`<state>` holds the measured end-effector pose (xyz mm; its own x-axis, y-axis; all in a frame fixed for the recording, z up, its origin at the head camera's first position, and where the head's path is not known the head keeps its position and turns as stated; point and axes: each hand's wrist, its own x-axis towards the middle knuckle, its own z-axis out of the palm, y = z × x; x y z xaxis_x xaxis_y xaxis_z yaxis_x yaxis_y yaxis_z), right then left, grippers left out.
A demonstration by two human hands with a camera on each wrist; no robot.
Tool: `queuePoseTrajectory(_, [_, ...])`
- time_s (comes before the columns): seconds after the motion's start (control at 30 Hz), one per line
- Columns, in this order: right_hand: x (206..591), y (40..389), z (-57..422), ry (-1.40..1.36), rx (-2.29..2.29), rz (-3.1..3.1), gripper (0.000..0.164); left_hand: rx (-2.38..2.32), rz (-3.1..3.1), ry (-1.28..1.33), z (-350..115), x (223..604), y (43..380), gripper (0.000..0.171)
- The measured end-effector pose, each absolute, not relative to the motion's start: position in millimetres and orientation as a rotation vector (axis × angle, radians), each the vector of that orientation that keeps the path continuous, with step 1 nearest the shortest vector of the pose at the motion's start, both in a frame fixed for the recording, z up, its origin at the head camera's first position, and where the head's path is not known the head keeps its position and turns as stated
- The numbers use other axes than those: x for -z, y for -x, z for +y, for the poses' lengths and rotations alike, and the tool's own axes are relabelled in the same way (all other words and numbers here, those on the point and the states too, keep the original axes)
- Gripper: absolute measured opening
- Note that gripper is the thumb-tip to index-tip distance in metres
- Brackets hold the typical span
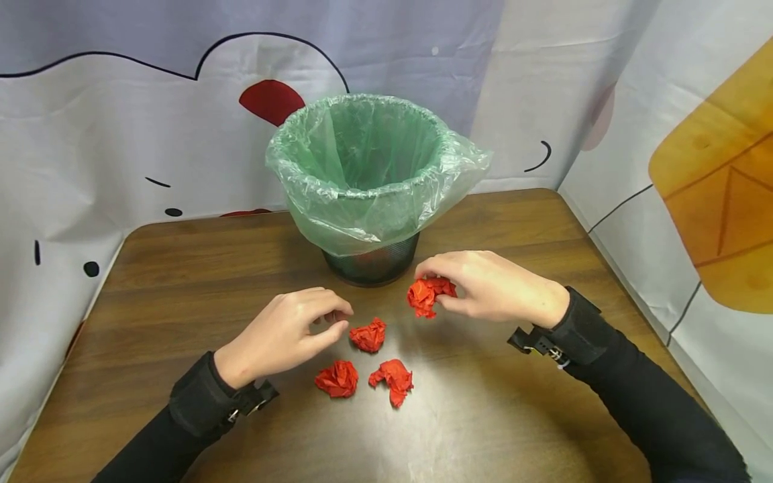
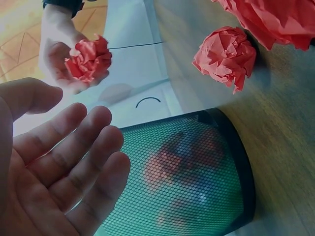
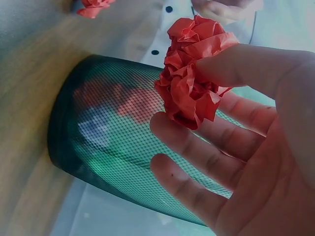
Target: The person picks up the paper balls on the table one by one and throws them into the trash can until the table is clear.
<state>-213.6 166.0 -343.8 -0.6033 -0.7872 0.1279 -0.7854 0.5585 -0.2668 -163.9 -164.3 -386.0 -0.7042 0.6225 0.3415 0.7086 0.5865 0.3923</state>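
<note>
My right hand (image 1: 486, 285) pinches a crumpled ball of red paper (image 1: 425, 295) between thumb and fingers, raised over the table in front of the bin. In the right wrist view the red paper ball (image 3: 192, 73) sits under the thumb. My left hand (image 1: 290, 329) holds nothing; its fingers are loosely curved, palm bare in the left wrist view. Just right of its fingertips lies one red paper ball (image 1: 368, 335). Nearer me lie two more, a rounded crumpled paper (image 1: 337, 379) and a flatter, bent crumpled paper (image 1: 393, 381).
A black mesh wastebasket (image 1: 376, 263) with a green plastic liner (image 1: 362, 218) stands at the back of the wooden table (image 1: 229, 268). Red and bluish shapes show through its mesh (image 2: 177, 167). A printed cloth (image 1: 151, 147) hangs behind the table and along its right side.
</note>
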Motion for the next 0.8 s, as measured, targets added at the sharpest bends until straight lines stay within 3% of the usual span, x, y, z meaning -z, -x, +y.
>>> queuePoseTrajectory(0.8, [264.2,213.2,172.7,1.628,0.411,2.844,0.039,0.769,-2.673,1.116,-164.9,389.6,163.0,0.010])
